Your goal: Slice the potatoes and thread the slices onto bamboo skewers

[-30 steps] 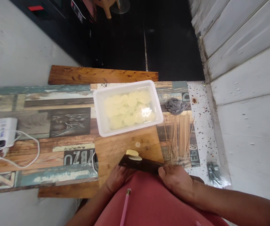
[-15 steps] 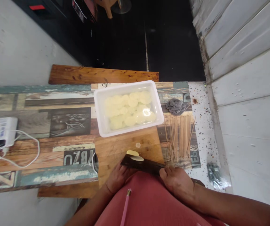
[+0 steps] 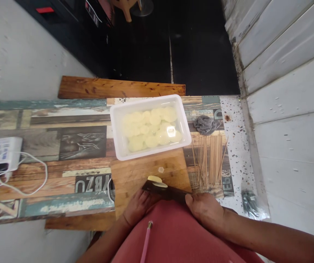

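My right hand (image 3: 205,209) is closed round the handle of a dark, broad-bladed knife (image 3: 170,192) held low over a wooden cutting board (image 3: 129,173). Against the blade's far end, my left hand (image 3: 139,202) has its fingers bent. Whatever it grips is hidden behind the blade and my shirt. One pale yellow potato slice (image 3: 154,178) lies on the board just beyond the blade, and a second slice (image 3: 160,185) clings to the blade's face. Past the board, a white plastic tub (image 3: 113,128) holds several potato slices (image 3: 146,128) in water.
Thin wooden skewers (image 3: 211,160) lie right of the board, below a crumpled grey cloth (image 3: 205,125). A clear plastic bag (image 3: 251,204) sits near the tiled wall. At left are a white power adapter (image 3: 9,153) and its cable (image 3: 46,175). A wooden plank (image 3: 118,87) runs behind the table.
The knife blade has tilted slightly, so its face shows narrower. My right hand has rolled a little on the handle. The slices and tub keep their places; the view has shifted slightly.
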Tool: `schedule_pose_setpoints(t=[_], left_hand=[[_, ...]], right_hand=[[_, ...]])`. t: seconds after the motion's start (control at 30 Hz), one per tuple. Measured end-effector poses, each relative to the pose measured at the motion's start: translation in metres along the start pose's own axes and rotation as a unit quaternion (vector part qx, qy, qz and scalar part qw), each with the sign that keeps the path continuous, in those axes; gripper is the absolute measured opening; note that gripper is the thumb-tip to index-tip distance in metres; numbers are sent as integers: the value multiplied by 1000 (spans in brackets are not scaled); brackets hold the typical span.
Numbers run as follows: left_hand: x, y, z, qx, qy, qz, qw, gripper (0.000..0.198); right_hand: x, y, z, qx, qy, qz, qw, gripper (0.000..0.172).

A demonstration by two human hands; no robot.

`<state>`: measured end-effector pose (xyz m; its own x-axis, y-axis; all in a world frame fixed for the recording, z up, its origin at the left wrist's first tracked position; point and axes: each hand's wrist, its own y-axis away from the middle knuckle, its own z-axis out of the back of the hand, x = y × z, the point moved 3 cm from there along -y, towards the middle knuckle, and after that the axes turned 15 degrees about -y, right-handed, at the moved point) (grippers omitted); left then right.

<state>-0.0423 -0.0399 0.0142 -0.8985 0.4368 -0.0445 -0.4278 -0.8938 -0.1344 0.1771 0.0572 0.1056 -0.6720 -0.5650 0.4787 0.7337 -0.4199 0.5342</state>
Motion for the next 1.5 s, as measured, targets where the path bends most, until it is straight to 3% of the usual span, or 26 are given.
schedule_pose_setpoints(t=[0.13,0.37,0.77,0.87,1.1,1.3,1.43,1.5], left_hand=[[1,9,-8,-21,-12,-5,1000,32],[5,9,-7,-40,-28,-7,999,36],[7,-1,5,-6,12,-5,1000,41],[14,5,3,25,31,34,999,36],[21,1,5,125,66,85,986,25],[48,-21,28,93,93,178,975,28],[80,-48,57,-1,56,315,948,24],[86,-74,72,-40,61,297,952,28]], right_hand=[[-4,-6,-3,5,-27,-21,999,17],[-4,-16,-7,68,-23,-28,997,20],[-15,-40,-39,-50,18,46,998,10],[-15,-30,-24,-107,54,80,990,11],[-10,-7,50,-281,185,157,928,27],[-26,-19,88,-342,244,139,897,25],[-31,-25,98,-340,266,139,891,25],[-31,-26,100,-337,272,143,890,26]])
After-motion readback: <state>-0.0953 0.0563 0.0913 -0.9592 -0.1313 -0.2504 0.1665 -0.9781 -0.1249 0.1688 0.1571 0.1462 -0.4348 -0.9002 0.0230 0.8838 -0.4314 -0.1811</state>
